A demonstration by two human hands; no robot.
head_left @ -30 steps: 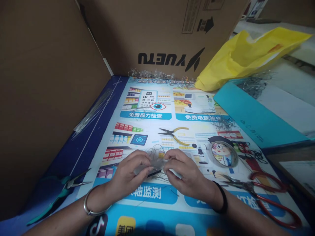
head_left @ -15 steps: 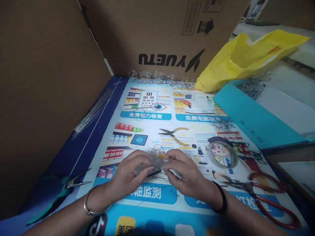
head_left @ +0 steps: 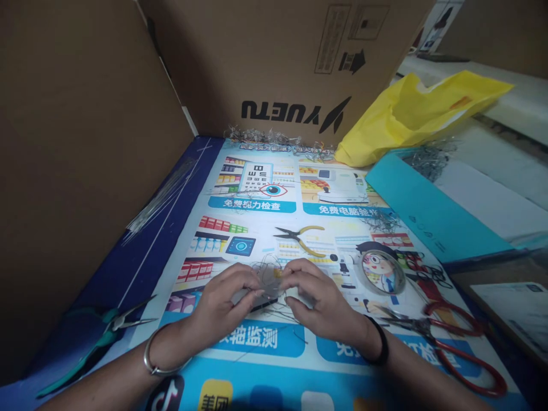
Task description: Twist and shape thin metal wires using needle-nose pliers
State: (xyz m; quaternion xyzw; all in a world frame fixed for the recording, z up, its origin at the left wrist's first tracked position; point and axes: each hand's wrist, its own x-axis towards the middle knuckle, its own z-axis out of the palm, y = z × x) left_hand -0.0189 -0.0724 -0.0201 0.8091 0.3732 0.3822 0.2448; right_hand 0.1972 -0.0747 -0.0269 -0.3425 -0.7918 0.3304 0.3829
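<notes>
My left hand (head_left: 233, 294) is closed, thumb and fingertips pinching thin bent wire (head_left: 269, 273) that loops up between the two hands. Facing it from the right is my right hand (head_left: 319, 291), its thumb apart from the fingers and its fingertips close beside the wire; whether they touch it I cannot tell. More loose wire strands lie under and between the hands on the printed sheet. A dark slim object is partly hidden behind my left fingertips. Just beyond the hands rest yellow-handled pliers (head_left: 302, 238).
Teal-handled pliers (head_left: 112, 326) lie at left, near straight wires (head_left: 160, 200). At right are red-handled scissors (head_left: 432, 331) and a tape roll (head_left: 381, 271). A cardboard box (head_left: 274, 68) walls the back. Beside it sit a yellow bag (head_left: 411, 120) and a turquoise folder (head_left: 428, 211).
My right thumb and fingers have parted and let go of the wire on that side. My left hand keeps its pinch. The view has shifted slightly.
</notes>
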